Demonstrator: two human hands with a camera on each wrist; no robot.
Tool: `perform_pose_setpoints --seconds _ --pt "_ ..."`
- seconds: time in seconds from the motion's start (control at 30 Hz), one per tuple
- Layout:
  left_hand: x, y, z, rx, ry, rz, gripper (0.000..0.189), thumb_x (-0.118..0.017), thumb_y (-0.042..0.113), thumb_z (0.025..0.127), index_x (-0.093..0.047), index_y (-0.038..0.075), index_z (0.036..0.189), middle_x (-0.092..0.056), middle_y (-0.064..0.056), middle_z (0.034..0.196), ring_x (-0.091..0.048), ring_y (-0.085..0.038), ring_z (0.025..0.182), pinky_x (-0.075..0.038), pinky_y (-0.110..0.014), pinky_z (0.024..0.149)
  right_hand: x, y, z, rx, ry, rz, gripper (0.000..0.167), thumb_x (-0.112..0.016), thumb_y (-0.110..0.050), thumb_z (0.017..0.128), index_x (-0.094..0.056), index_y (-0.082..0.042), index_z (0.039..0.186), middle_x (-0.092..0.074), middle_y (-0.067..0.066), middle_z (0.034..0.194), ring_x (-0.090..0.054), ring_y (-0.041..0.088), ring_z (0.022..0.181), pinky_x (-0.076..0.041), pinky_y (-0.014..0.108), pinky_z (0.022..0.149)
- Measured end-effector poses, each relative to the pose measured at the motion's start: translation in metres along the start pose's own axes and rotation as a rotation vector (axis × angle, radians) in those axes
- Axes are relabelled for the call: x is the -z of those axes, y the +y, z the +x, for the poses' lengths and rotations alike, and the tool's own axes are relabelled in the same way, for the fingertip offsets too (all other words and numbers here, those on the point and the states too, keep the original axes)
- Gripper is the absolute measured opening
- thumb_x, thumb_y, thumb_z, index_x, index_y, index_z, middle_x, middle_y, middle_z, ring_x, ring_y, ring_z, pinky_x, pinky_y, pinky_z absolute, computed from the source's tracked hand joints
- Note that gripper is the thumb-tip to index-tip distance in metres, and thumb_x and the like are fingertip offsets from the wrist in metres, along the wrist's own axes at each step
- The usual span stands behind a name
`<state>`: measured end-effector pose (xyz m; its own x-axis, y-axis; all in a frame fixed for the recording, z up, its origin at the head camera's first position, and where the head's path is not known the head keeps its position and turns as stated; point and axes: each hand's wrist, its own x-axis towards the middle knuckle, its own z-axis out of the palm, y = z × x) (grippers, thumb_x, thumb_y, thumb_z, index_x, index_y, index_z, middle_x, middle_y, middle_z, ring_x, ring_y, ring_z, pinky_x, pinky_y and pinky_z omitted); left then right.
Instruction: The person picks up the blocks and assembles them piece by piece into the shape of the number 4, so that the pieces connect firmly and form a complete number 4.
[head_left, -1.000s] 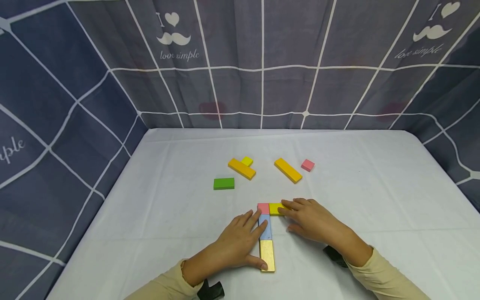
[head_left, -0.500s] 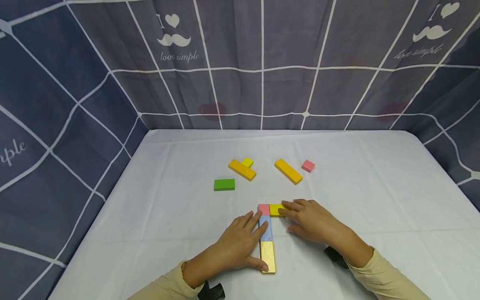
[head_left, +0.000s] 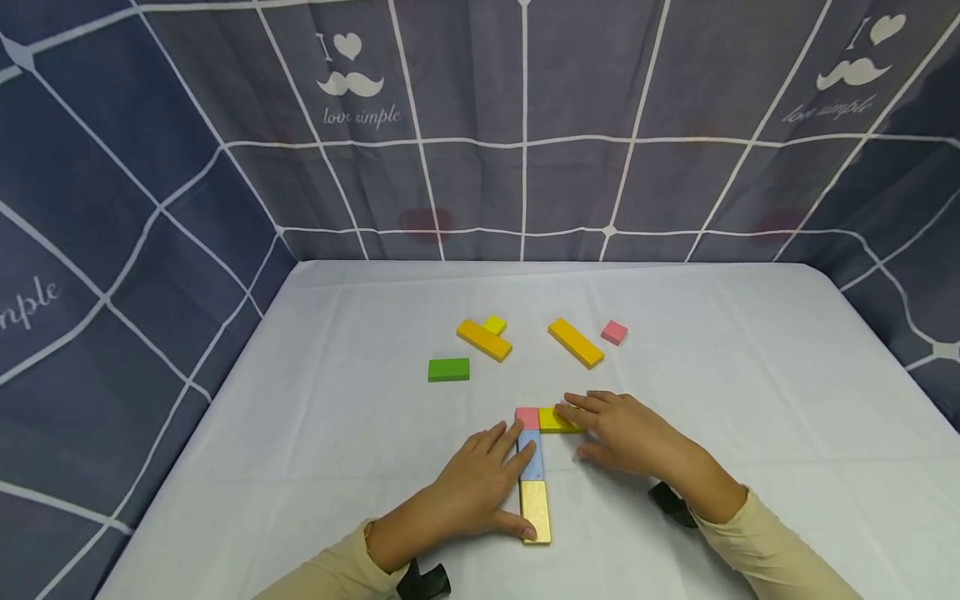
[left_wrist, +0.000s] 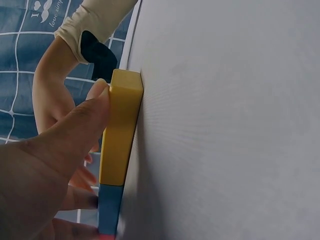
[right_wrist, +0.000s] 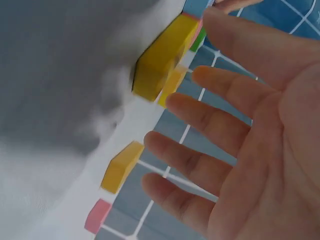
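Note:
A gold block (head_left: pixel 536 510), a blue block (head_left: pixel 533 468) and a small pink block (head_left: pixel 527 417) lie end to end in a column. From the pink one a yellow block (head_left: pixel 552 422) extends to the right, making a corner. My left hand (head_left: pixel 474 482) rests along the column, its fingers spread: the thumb touches the gold block near its lower end, other fingertips the blue and pink blocks. In the right wrist view my right hand (right_wrist: pixel 250 135) has its fingers extended and spread. Its fingertips are by the yellow block (right_wrist: pixel 162 62); whether they touch it I cannot tell.
Farther back on the white tablecloth (head_left: pixel 337 417) lie a green block (head_left: pixel 448 370), an orange-yellow block (head_left: pixel 484 340) against a small yellow one (head_left: pixel 495 324), another orange-yellow block (head_left: pixel 576 343) and a pink block (head_left: pixel 614 332). A dark grid-patterned curtain (head_left: pixel 465 183) stands behind the table.
My right hand has shifted slightly up and away, and more of the yellow block shows beneath its fingers. My left hand and the blocks stay in place.

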<state>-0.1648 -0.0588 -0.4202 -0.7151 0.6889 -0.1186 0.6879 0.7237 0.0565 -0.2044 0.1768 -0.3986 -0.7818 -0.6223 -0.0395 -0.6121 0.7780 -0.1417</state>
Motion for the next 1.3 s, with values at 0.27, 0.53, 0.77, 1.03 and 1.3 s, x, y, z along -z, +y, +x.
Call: perform_pose_setpoints --seconds 0.27,0.53,0.77,1.03,1.3 --pt "0.002 0.000 -0.002 0.011 -0.003 0.027 0.098 -0.048 0.078 0.067 -0.037 0.014 0.140 -0.025 -0.013 0.149 -0.031 -0.031 0.133 -0.032 -0.041 0.104 0.010 0.028 0.012 -0.003 0.034 0.042 0.065 -0.070 -0.033 0.078 -0.045 -0.014 0.135 -0.047 0.010 0.137 -0.044 0.035 0.123 -0.040 0.056 0.092" --pt "0.002 0.000 -0.004 0.011 0.007 0.051 0.098 -0.048 0.078 0.066 -0.037 0.014 0.140 -0.026 -0.013 0.149 -0.032 -0.030 0.132 -0.033 -0.039 0.104 0.025 0.066 0.037 0.024 -0.008 0.059 0.080 -0.077 -0.027 0.071 -0.037 -0.016 0.140 -0.033 0.010 0.147 -0.029 0.042 0.132 -0.031 0.063 0.096" --pt "0.002 0.001 -0.004 0.011 -0.003 0.040 0.098 -0.047 0.079 0.067 -0.036 0.015 0.140 -0.025 -0.013 0.149 -0.031 -0.030 0.133 -0.032 -0.039 0.105 0.035 0.091 0.053 -0.022 -0.101 0.081 0.096 -0.081 -0.025 0.065 -0.027 -0.016 0.144 -0.022 0.009 0.151 -0.016 0.043 0.136 -0.023 0.069 0.096" --pt "0.002 0.000 -0.005 0.016 -0.028 0.022 0.098 -0.046 0.079 0.067 -0.035 0.016 0.141 -0.023 -0.011 0.150 -0.031 -0.029 0.133 -0.031 -0.039 0.105 0.030 0.105 0.073 -0.048 -0.159 0.155 0.098 -0.081 -0.020 0.066 -0.024 -0.014 0.145 -0.020 0.010 0.152 -0.013 0.045 0.136 -0.016 0.067 0.101" --pt "-0.001 -0.001 -0.006 -0.006 0.001 0.044 0.098 -0.044 0.080 0.067 -0.036 0.016 0.140 -0.027 -0.012 0.149 -0.033 -0.028 0.132 -0.032 -0.038 0.104 0.027 0.108 0.082 -0.050 -0.210 0.155 0.100 -0.081 -0.014 0.065 -0.022 -0.014 0.146 -0.017 0.009 0.153 -0.010 0.045 0.136 -0.014 0.069 0.099"
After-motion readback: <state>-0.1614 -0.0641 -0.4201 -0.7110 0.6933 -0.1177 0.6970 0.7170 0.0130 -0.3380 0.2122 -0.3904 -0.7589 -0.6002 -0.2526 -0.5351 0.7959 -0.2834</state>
